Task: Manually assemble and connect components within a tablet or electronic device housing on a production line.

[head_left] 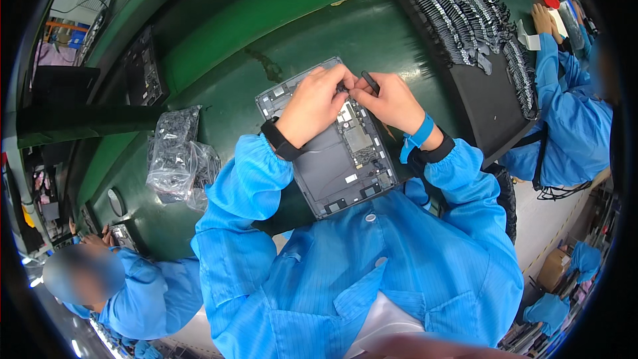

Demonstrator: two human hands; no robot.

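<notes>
Under my hands, an opened grey tablet or laptop chassis (325, 166) lies tilted on the green bench, its circuit board and dark inner panels exposed. My left hand (314, 103) is over its upper part, fingertips pinched at a small dark thing too hidden to name. Close against it, my right hand (395, 103) is closed around a black pen-like tool (370, 82), whose tip I cannot see. The fingertips of both hands nearly meet above the upper end of the board.
Crumpled clear plastic bags (178, 156) lie left of the chassis. At right, a black tray (488, 100) carries rows of small dark parts (458, 16). Another opened chassis (143, 70) stands at far left. Co-workers in blue sit on both sides (149, 292).
</notes>
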